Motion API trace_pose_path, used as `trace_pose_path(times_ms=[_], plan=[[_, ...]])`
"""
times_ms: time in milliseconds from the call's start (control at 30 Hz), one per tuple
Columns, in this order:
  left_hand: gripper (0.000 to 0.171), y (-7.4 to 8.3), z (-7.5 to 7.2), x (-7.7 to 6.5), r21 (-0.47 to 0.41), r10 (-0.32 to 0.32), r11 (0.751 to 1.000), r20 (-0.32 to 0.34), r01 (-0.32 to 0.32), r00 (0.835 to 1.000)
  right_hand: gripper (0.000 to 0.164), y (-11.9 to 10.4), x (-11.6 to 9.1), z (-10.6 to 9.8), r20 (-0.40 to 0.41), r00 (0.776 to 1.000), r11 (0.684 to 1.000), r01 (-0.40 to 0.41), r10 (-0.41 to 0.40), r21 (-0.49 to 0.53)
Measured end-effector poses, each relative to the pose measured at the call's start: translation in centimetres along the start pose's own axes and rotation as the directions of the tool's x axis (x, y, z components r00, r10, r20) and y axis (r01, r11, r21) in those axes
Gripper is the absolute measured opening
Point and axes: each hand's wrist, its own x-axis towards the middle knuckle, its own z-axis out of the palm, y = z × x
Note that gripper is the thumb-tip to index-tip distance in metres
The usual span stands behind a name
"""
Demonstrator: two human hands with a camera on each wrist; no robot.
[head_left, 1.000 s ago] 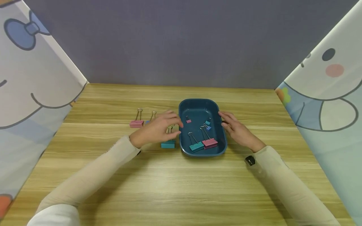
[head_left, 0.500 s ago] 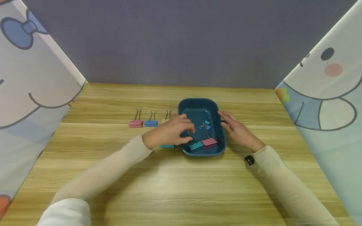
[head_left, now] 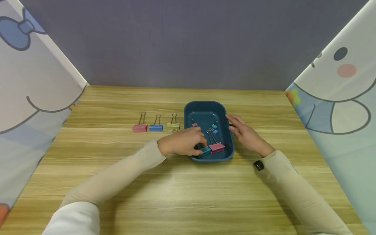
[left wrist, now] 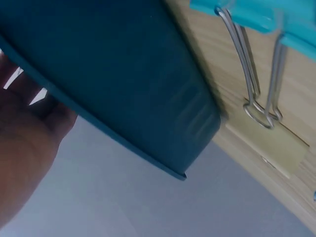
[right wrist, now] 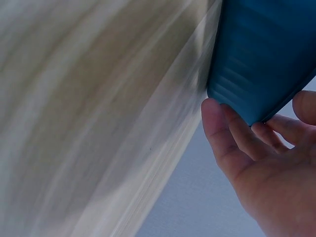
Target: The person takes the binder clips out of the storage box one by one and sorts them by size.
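My left hand (head_left: pixel 186 142) reaches over the left side of a dark blue bin (head_left: pixel 205 103), its fingers curved at a large teal binder clip (head_left: pixel 206 150). The hand covers part of that clip; whether finger and thumb pinch it is hidden. Beside the clip lies a large pink binder clip (head_left: pixel 216 147). Farther up the bin are a small pink clip (head_left: pixel 194 124), a small teal clip (head_left: pixel 214 126) and a small blue clip (head_left: pixel 215 132). My right hand (head_left: pixel 246 135) touches the bin's right side with extended fingers, seen also in the right wrist view.
Left of the bin, a pink binder clip (head_left: pixel 139 128), a blue one (head_left: pixel 156 128) and a yellow one (head_left: pixel 173 126) stand in a row. Another teal clip (left wrist: pixel 261 15), mostly hidden by the left hand in the head view, is nearer. A grey panel (head_left: pixel 182 45) borders the table's back.
My left hand has moved right and nearer, from beside the bin's left rim into the bin at the large teal clip. My right hand stays at the bin's right side.
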Motion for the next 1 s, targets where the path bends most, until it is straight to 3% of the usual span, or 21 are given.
trace_pose_path(times_ms=[267, 700, 1000], plan=[[0.022, 0.3, 0.4, 0.5, 0.044, -0.019, 0.999, 0.060, 0.016, 0.998, 0.048, 0.1, 0.1, 0.0, -0.007, 1.000, 1.000, 0.007, -0.007, 0.004], [0.023, 0.2, 1.5, 1.5, 0.016, -0.109, 0.994, 0.076, 0.108, 0.991, 0.049, 0.2, 0.0, 0.1, -0.001, 1.000, 1.000, 0.001, -0.001, 0.012], [0.020, -0.1, 1.9, 2.3, -0.012, -0.107, 0.994, 0.087, 0.108, 0.990, 0.049, 0.2, 0.0, 0.2, 0.000, 1.000, 1.000, -0.006, 0.006, 0.019]])
